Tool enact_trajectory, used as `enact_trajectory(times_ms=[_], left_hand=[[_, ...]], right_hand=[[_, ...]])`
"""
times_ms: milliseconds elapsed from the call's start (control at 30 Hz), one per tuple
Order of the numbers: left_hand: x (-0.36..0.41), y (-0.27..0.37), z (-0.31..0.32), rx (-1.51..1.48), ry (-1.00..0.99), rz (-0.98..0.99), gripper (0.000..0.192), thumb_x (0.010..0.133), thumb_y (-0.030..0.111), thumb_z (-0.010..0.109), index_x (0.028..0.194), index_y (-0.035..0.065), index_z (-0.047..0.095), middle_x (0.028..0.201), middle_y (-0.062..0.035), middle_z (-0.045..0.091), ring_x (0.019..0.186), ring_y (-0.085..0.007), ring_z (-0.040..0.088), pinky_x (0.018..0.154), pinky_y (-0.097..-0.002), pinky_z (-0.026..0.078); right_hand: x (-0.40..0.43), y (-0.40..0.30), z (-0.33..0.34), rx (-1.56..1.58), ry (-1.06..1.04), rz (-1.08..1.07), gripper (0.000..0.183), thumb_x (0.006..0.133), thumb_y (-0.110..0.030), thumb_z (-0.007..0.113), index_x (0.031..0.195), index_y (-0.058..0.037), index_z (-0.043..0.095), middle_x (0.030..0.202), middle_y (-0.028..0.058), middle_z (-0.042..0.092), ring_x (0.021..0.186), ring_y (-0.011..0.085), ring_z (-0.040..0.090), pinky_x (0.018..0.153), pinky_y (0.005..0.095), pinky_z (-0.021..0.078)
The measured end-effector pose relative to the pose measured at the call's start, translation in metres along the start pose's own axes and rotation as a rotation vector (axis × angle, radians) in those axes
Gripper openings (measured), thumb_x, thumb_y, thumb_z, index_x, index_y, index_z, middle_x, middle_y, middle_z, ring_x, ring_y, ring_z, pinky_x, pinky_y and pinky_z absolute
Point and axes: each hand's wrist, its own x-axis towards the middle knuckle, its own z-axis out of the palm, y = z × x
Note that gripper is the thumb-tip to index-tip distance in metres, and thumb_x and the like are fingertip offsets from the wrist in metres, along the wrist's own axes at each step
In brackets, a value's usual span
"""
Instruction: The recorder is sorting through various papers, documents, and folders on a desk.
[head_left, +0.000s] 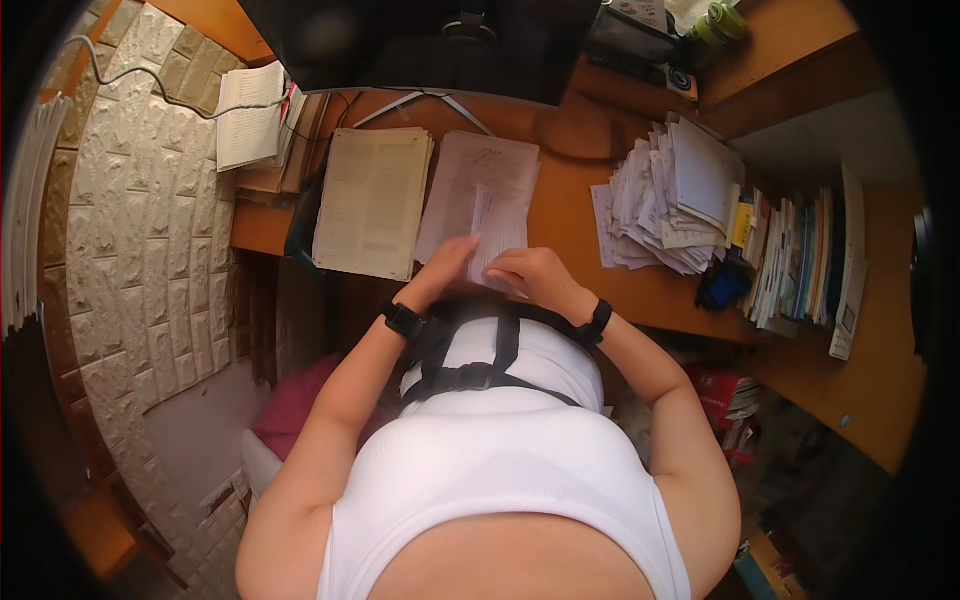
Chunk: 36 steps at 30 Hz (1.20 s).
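Note:
A bundle of white paper sheets (495, 229) stands tilted at the desk's front edge, its upper part blurred. My left hand (450, 261) grips its left side. On the lower right, the bent fingers of my right hand (531, 271) pinch the same bundle. Behind and partly under it lies a printed or written paper stack (487, 161), its lower part covered by the bundle and my hands. Just to the left rests a thicker stack of cream printed pages (373, 202). A black band sits on each of my wrists.
A dark monitor (420, 49) on a light stand spans the back of the wooden desk (570, 225). To the right rise a loose paper pile (667, 202), a blue and black object (724, 285) and a row of books (795, 251). More papers (251, 116) lean by the brick-patterned wall (142, 202).

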Motion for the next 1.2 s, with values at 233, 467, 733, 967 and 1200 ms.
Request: enact_trajectory(times_ms=[233, 467, 733, 967, 1200], left_hand=[[0.000, 0.001, 0.003, 0.060, 0.014, 0.026, 0.034, 0.091, 0.028, 0.053, 0.099, -0.0043, 0.063, 0.089, -0.0073, 0.066, 0.081, -0.0123, 0.059, 0.074, -0.0261, 0.046], [0.017, -0.019, -0.014, 0.218, 0.033, 0.192, 0.020, 0.084, 0.013, 0.057, 0.095, -0.0036, 0.064, 0.086, -0.0095, 0.067, 0.078, -0.0145, 0.061, 0.071, -0.0276, 0.047], [0.013, -0.002, -0.013, 0.350, 0.192, 0.393, 0.014, 0.081, 0.009, 0.060, 0.090, -0.0025, 0.062, 0.082, -0.0113, 0.065, 0.075, -0.0182, 0.061, 0.069, -0.0291, 0.048], [0.005, 0.013, -0.014, 0.361, 0.068, 0.406, 0.011, 0.085, 0.008, 0.058, 0.090, -0.0015, 0.057, 0.083, -0.0071, 0.060, 0.077, -0.0143, 0.058, 0.069, -0.0274, 0.047], [0.003, -0.028, -0.084, 0.239, 0.532, 0.297, 0.010, 0.087, 0.007, 0.053, 0.092, 0.0003, 0.050, 0.077, -0.0121, 0.060, 0.071, -0.0166, 0.060, 0.057, -0.0295, 0.048]], right_hand=[[0.009, 0.000, 0.020, 0.042, 0.025, 0.276, 0.030, 0.083, -0.032, 0.062, 0.086, -0.0023, 0.064, 0.074, 0.0161, 0.061, 0.070, 0.0350, 0.059, 0.064, 0.0395, 0.0480], [0.016, 0.012, 0.020, 0.113, -0.041, 0.634, 0.038, 0.084, -0.037, 0.059, 0.083, 0.0007, 0.063, 0.075, 0.0191, 0.063, 0.070, 0.0352, 0.061, 0.065, 0.0396, 0.0479], [0.018, 0.023, 0.011, 0.397, 0.007, 0.737, 0.042, 0.086, -0.038, 0.056, 0.087, 0.0031, 0.064, 0.075, 0.0199, 0.064, 0.068, 0.0317, 0.063, 0.063, 0.0351, 0.0490], [0.023, 0.026, 0.012, 0.218, -0.096, 0.611, 0.035, 0.087, -0.029, 0.058, 0.091, 0.0053, 0.063, 0.078, 0.0193, 0.065, 0.066, 0.0252, 0.062, 0.063, 0.0331, 0.0488], [-0.001, 0.062, -0.014, 0.050, 0.161, 0.575, 0.019, 0.085, -0.012, 0.062, 0.092, 0.0055, 0.064, 0.071, 0.0134, 0.065, 0.062, 0.0160, 0.058, 0.057, 0.0260, 0.0448]])
